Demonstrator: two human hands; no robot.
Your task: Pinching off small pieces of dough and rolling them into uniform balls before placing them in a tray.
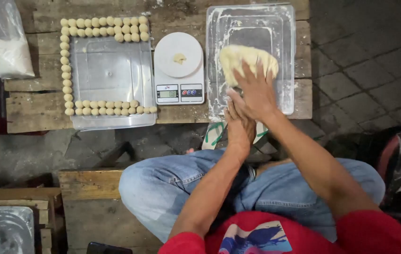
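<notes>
On a low wooden desk, at about one o'clock from the seated person, lies a floured plastic tray holding a pale lump of dough. The right hand rests flat on the dough's near edge, fingers spread wide, its grip open and closed around nothing. The left hand sits just behind it at the tray's near rim; whether its grip has hold of anything cannot be told. At twelve o'clock stands a white kitchen scale with a small scrap of dough on its pan. At eleven o'clock a clear tray lid is edged with rows of small dough balls. At ten o'clock lies a bag of flour.
</notes>
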